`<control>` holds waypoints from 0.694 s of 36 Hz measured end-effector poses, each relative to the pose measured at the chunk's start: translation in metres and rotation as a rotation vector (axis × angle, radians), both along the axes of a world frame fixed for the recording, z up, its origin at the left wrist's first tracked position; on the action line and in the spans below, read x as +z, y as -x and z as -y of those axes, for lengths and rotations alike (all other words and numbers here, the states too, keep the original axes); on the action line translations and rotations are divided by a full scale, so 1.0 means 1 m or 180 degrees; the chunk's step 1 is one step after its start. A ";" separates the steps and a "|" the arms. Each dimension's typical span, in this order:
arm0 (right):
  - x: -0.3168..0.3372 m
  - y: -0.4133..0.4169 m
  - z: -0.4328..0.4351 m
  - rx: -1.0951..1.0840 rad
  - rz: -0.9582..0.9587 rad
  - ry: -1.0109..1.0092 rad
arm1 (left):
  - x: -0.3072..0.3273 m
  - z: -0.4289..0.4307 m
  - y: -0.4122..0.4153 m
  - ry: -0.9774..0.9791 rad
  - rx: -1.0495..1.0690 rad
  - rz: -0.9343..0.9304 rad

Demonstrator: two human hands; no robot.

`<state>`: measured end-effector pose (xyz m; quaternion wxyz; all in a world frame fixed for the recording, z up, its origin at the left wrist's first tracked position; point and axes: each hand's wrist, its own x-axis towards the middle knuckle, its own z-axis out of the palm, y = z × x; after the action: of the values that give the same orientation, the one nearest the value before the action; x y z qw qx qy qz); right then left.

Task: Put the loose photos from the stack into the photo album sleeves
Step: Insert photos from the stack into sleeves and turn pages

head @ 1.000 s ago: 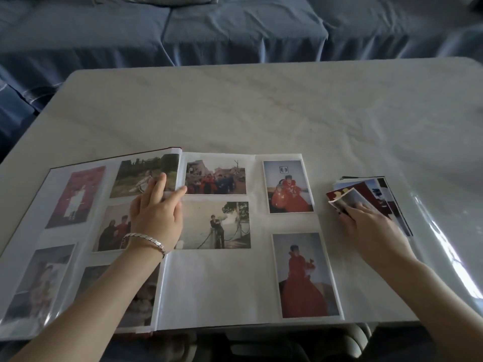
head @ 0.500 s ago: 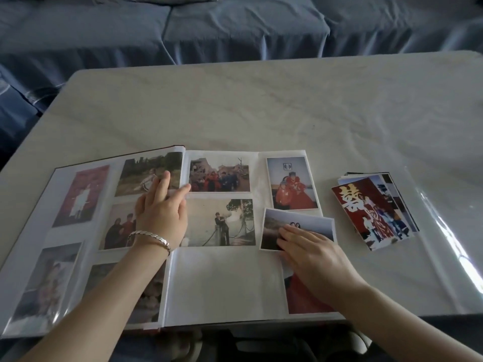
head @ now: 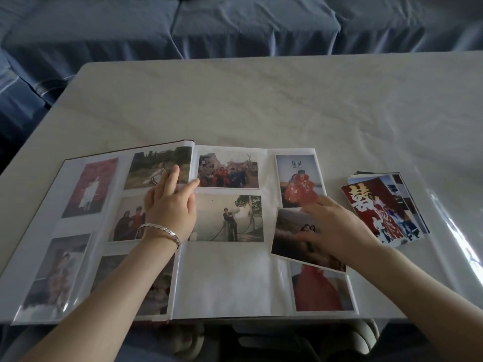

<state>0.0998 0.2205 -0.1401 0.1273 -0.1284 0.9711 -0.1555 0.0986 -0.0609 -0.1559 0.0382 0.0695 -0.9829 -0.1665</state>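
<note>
The table (head: 261, 105) is veined in pale grey and cream. The sofa (head: 235, 24) is covered in plain blue. The album (head: 230, 278) pages are white, edged in dark red. The stack (head: 376, 205) is topped by red with cream lettering.

Glossy plastic, print paper, cloth and metal

The album (head: 230, 280) pages are matt white paper under clear plastic sleeves (head: 56, 291) that catch the light, shiniest at lower left. The loose photo (head: 290, 236) and the stack (head: 379, 205) are smooth, glossy print paper. Wrinkled transparent film (head: 449, 218) covers the table (head: 261, 105), pale and stone-veined. The bracelet (head: 162, 229) is polished metal; the sofa cover (head: 235, 27) is matt blue cloth, creased.
</note>
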 end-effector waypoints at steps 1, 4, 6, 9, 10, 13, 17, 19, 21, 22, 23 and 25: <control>0.002 -0.001 -0.002 -0.0005 -0.0049 0.0090 | 0.000 0.000 0.000 -0.0008 0.0000 -0.0010; 0.009 0.000 -0.010 -0.0065 0.0064 0.0230 | -0.002 0.000 0.000 -0.0017 -0.0015 -0.0049; 0.017 0.000 -0.015 -0.0130 0.0103 0.0265 | -0.002 0.000 0.000 -0.0018 -0.0021 -0.0069; 0.029 0.000 -0.021 -0.0254 -0.0144 0.0234 | -0.002 0.001 -0.001 -0.0028 -0.0018 -0.0081; 0.032 -0.001 -0.023 -0.0275 -0.0222 0.0229 | -0.002 0.000 -0.001 -0.0024 -0.0027 -0.0085; 0.037 -0.003 -0.021 -0.0287 -0.0126 0.0274 | -0.001 0.000 -0.001 -0.0018 -0.0037 -0.0075; 0.028 -0.008 -0.017 -0.0201 0.0063 0.0201 | 0.000 -0.001 -0.001 -0.0032 -0.0001 -0.0019; 0.021 -0.012 -0.015 -0.0122 0.0104 0.0168 | 0.000 -0.001 0.000 -0.0036 0.0007 -0.0024; 0.015 -0.015 -0.012 -0.0023 0.0204 0.0136 | 0.000 -0.001 0.000 -0.0036 0.0017 -0.0015; 0.013 -0.017 -0.010 0.0026 0.0269 0.0133 | 0.000 -0.001 0.000 -0.0035 0.0021 -0.0007; 0.012 -0.019 -0.008 0.0089 0.0378 0.0120 | 0.000 0.000 0.000 -0.0036 0.0022 -0.0002; 0.007 -0.021 -0.006 0.0489 0.0549 -0.0069 | -0.001 0.000 0.000 -0.0032 0.0024 0.0002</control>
<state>0.1207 0.2267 -0.1331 0.2233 -0.1872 0.9455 -0.1452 0.0989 -0.0611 -0.1568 0.0381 0.0735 -0.9817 -0.1713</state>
